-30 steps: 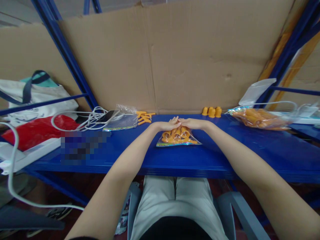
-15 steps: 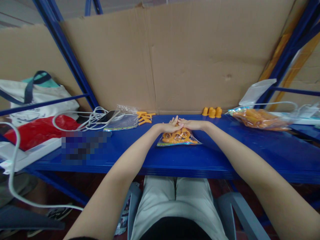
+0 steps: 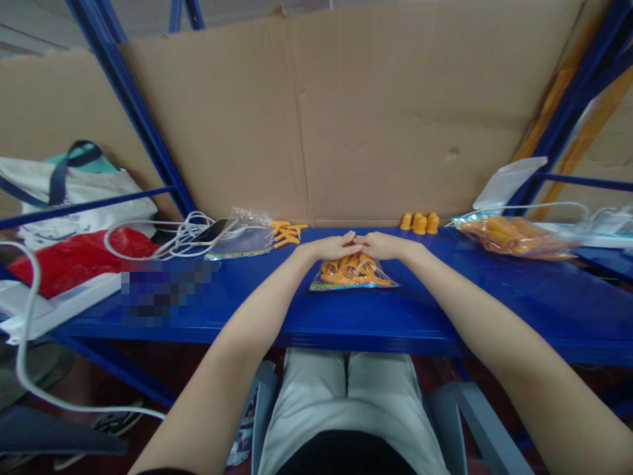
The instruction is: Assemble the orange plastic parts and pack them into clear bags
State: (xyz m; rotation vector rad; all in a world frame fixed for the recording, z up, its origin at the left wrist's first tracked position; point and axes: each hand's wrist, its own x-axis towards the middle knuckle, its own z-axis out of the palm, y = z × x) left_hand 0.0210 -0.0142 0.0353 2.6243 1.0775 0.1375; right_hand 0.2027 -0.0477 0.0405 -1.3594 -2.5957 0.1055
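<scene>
A clear plastic bag (image 3: 353, 285) with several hollow orange plastic parts in it lies on the blue table in front of me. Over its far part rests my left hand (image 3: 333, 247), fingers stretched flat and pointing right. My right hand (image 3: 380, 245) comes in from the other side, palm down, its knuckles slightly bent. The fingertips of both hands meet and overlap above the orange parts. Neither hand is seen wrapped round anything. The far edge of the bag is hidden beneath them.
Orange T-shaped pieces (image 3: 287, 233) lie at the back, beside an empty clear bag (image 3: 242, 243) and a phone (image 3: 213, 231). Orange cups (image 3: 419, 223) stand by the cardboard wall (image 3: 366, 119). A fuller bag of orange parts (image 3: 519, 237) lies right. White cables (image 3: 185, 237) and red plastic (image 3: 89, 257) are left.
My left fingers have swung from pointing up and spread to lying flat toward the right. My right hand has bent a little at the knuckles. The bag has hardly moved.
</scene>
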